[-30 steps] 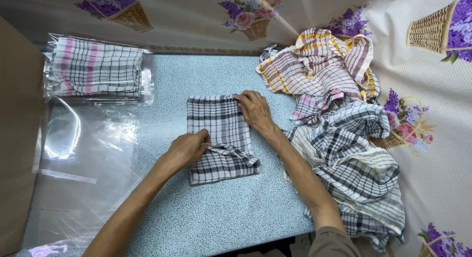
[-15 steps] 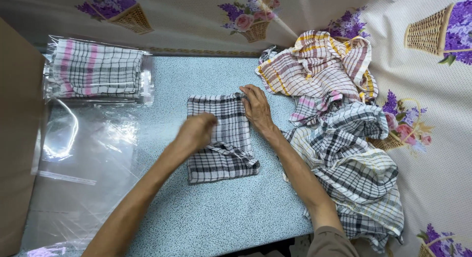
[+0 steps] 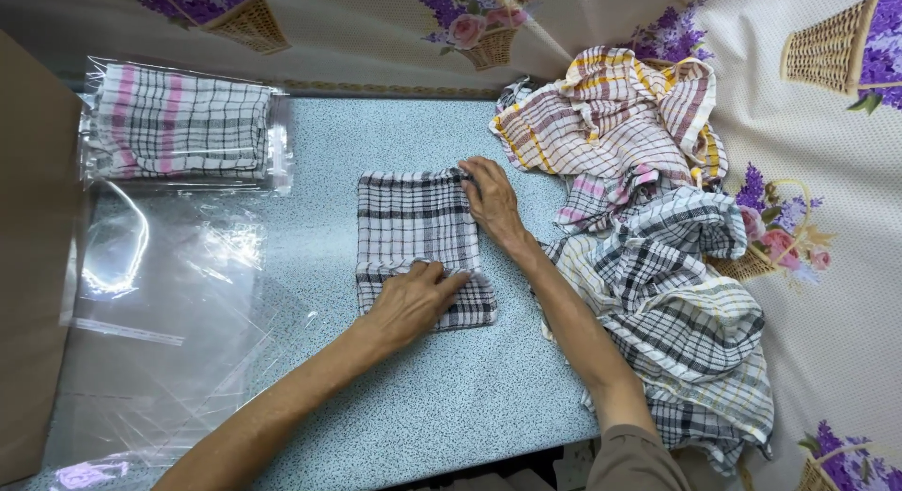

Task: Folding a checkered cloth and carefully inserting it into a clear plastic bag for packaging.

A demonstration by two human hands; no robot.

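A black-and-white checked cloth (image 3: pixel 413 218), folded into a rectangle, lies in the middle of the speckled blue table (image 3: pixel 451 406). My left hand (image 3: pixel 409 301) lies flat on its near part, fingers pointing right toward the near right corner. My right hand (image 3: pixel 490 198) presses on the cloth's far right edge, fingers spread. Neither hand grips anything; both rest palm down on the fabric.
A heap of unfolded checked cloths (image 3: pixel 658 265) lies to the right, partly on a flowered sheet (image 3: pixel 836 171). At the far left sits a clear bag holding folded pink-striped cloths (image 3: pixel 178 124). Empty clear plastic bags (image 3: pixel 160 303) cover the left of the table. A brown board (image 3: pixel 28 265) borders the left.
My left hand slid up over the cloth toward the far edge, then came back down to the near part. The right hand stayed at the far right edge.
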